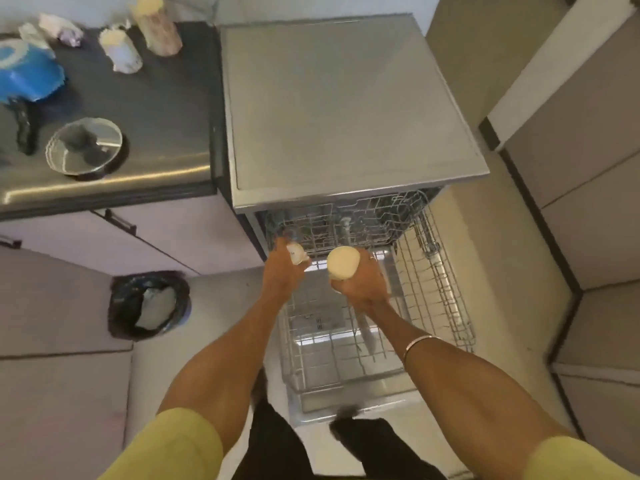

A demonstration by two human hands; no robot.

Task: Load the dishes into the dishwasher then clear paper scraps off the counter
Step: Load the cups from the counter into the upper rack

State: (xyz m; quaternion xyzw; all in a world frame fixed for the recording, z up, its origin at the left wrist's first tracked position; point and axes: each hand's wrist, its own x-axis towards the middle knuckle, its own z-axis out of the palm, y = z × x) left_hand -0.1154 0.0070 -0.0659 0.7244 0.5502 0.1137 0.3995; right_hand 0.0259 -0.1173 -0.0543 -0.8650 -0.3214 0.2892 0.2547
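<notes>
Cream-coloured cylindrical cup (343,262), mouth up toward the camera, is gripped around its body by the right hand (360,285), directly below the front edge of the grey wire upper rack (346,220). Left hand (282,271) curls around a smaller white cup (297,253) at the rack's front-left corner and appears nearer. Both cups must travel forward onto the rack. Grey wire lower rack (446,299) sits extended beneath.

Two cups (343,263) above dishwasher rack (440,299)

Pale cabinets (588,188), perhaps tiled floor (69,393)
</notes>
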